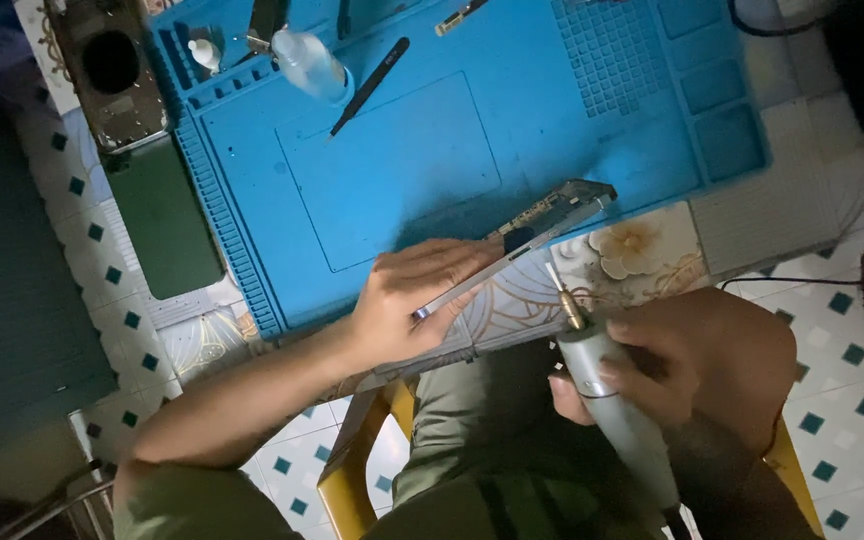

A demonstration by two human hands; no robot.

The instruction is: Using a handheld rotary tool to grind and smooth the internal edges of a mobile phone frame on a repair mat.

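Note:
My left hand grips the metal frame of an opened phone, held on edge over the near rim of a blue work mat. Its circuit board shows at the far end. My right hand holds a grey pen-shaped rotary tool. The tool's thin bit points up toward the phone frame, close to its underside edge.
On the mat lie black tweezers, a small clear bottle and other small tools at the far edge. A dark green phone back and another opened phone body lie at the left. A patterned table edge and tiled floor surround.

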